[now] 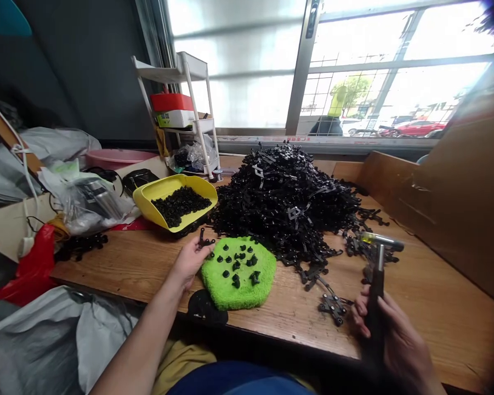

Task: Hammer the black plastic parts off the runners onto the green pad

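Note:
Between the thumb and fingers of my left hand (192,260) is a small black part (204,240), at the left edge of a green fluffy cloth (240,297). Several small black pieces (226,274) are spread on the cloth. My right hand (384,323) is wrapped round the dark handle of a hammer (378,269), its head up, over the right side of the table. Left of my right hand lies a small cluster of black linked parts (333,308) on the wood.
A large heap of black parts (288,197) stands behind the cloth. A yellow scoop tray (148,206) with small black pieces is at the left. Cardboard (460,208) borders the right; a white shelf (193,93) stands behind.

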